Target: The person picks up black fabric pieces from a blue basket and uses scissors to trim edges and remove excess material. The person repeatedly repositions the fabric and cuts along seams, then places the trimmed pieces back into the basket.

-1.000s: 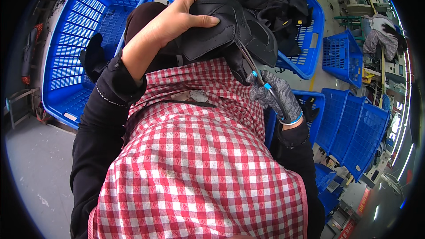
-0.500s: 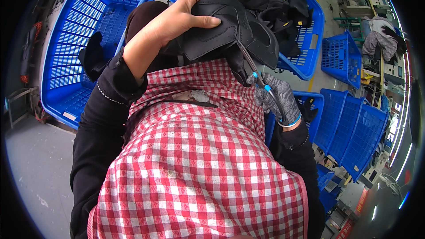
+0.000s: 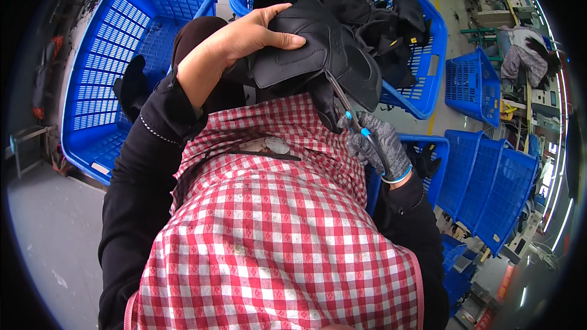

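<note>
Piece is up in my left hand, just past the apron's far edge; in view its right side overlaps the basket's near edge. Bare thumb flat on its face, other fingers tucked behind, mostly hidden: a pinch. Right hand is wrapped round the scissors; blades narrow, tip at the lower seam corner. Can't tell what's between them.

Risks, my read: tip sits right on the seam, so a small wander could nick panel or stitching. Flap hangs just below the tip, could get caught. Pinch is only at the upper left, so the right side could swing under push. Thumb is well apart from the tip but ungloved; a slip that way would hurt. Black on black hides threads.

Materials: piece looks like matte leather-type sheet, angular stitched panels, rounded lobe at right. Flap looks softer. Scissors slim, dark, blue-banded. Glove grey marled knit. Apron red-white check, creased. Basket blue slotted plastic, rounded corners, black heap inside.
</note>
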`<state>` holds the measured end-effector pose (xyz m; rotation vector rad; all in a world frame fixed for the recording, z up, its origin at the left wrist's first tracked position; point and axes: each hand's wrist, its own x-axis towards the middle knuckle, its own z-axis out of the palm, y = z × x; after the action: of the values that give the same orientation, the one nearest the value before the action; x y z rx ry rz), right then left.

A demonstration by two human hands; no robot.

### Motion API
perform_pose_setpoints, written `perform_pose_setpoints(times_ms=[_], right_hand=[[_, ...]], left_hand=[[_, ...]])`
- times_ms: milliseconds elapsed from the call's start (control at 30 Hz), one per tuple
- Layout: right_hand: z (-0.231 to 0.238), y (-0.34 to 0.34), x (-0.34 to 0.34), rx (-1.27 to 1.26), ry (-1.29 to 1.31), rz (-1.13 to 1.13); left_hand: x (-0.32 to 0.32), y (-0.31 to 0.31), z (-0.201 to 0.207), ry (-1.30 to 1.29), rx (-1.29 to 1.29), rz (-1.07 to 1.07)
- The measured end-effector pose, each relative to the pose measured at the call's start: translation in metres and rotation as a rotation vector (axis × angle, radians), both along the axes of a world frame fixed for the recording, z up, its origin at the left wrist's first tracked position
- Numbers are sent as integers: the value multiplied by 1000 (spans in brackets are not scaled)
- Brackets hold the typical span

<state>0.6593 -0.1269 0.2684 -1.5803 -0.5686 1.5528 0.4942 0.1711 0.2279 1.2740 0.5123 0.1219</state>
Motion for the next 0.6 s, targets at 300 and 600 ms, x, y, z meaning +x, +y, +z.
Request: perform_pose_setpoints(times_ms=[300, 600], right_hand=[[-5, 0, 3, 15, -119, 48], [-8, -6, 16, 41, -476, 209]], left_hand=[[0, 1, -4, 48, 97, 13], [6, 1, -6, 16, 62, -5]])
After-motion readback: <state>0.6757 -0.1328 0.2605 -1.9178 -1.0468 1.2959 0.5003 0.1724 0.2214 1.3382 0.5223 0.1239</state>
